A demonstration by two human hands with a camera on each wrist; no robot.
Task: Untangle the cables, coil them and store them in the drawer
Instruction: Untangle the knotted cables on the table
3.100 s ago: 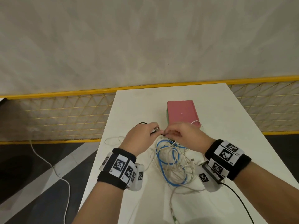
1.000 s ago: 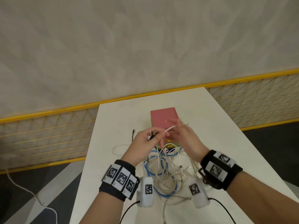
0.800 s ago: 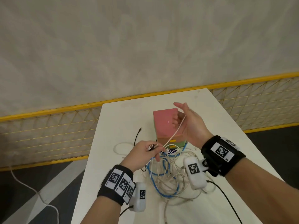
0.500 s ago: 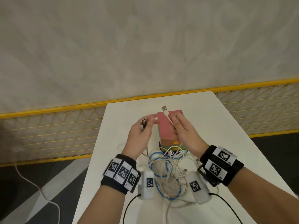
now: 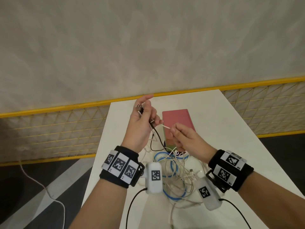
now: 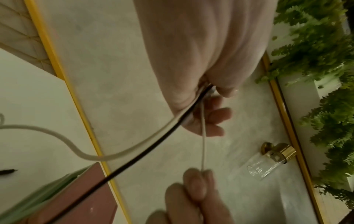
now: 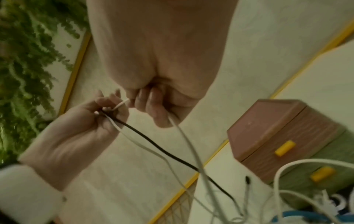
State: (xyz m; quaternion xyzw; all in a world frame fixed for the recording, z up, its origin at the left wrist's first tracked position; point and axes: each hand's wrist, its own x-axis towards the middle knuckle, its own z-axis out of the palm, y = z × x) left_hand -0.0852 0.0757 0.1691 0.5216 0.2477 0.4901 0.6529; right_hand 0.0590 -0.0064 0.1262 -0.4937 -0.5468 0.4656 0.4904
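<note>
A tangle of white, blue and black cables (image 5: 175, 172) lies on the white table (image 5: 231, 129) between my wrists. My left hand (image 5: 145, 113) is raised over the table's far left. It grips a black cable (image 6: 145, 150) and a white cable (image 6: 63, 136), and a USB plug (image 5: 138, 107) sticks out above its fingers. My right hand (image 5: 175, 129) pinches a thin white cable (image 6: 203, 142) that runs taut to the left hand (image 7: 103, 109). Behind the hands stands the pink drawer box (image 5: 177, 119), with yellow handles (image 7: 284, 147) on its closed drawers.
A yellow-framed mesh fence (image 5: 66, 129) runs behind and beside the table. A loose white cord (image 5: 41, 184) trails on the dark floor at the left. The wrist views show a wall lamp (image 6: 272, 159) and green plants (image 6: 316, 60). Black wrist-camera leads (image 5: 132, 204) hang near the table's front.
My left hand rose and moved left with its cables. The right hand dropped back to the right, and the thin white cable now stretches between the two hands.
</note>
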